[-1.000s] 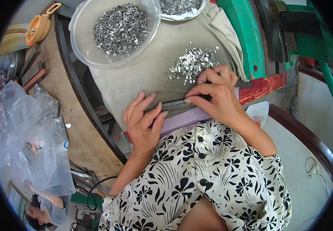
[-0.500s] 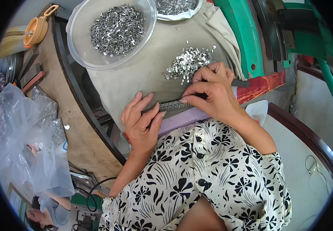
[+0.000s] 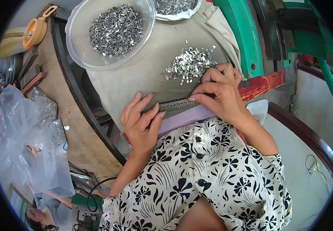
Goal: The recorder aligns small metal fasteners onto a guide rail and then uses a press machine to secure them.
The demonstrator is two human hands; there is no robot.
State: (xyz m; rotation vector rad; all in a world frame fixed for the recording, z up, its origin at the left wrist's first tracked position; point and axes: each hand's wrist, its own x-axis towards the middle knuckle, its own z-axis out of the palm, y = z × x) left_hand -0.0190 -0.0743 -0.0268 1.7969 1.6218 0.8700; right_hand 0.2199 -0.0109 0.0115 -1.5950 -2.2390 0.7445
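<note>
A long dark slotted metal bar [image 3: 174,104] lies across the cloth in front of me, with a row of small metal pieces standing along it. My left hand [image 3: 141,119] grips its left end between thumb and forefinger, other fingers raised. Over the bar's right part, my right hand [image 3: 220,92] is closed in a pinch, fingertips at the row; whatever is between them is too small to make out. Just beyond the right hand is a loose pile of shiny small metal pieces [image 3: 189,63]. A folded purple checked cloth [image 3: 185,120] lies along the bar's near side.
A clear round tub [image 3: 72,42] of small metal parts stands far left on the beige cloth [image 3: 143,73]; a second container [image 3: 180,16] is beside it. Green machinery [image 3: 247,38] borders the right. Plastic bags [image 3: 27,142] lie left on a wooden bench [image 3: 81,127]. Another person [image 3: 52,210] appears lower left.
My right hand has shifted to the right along the bar, uncovering more of the row of small pieces. My left hand keeps its place at the left end.
</note>
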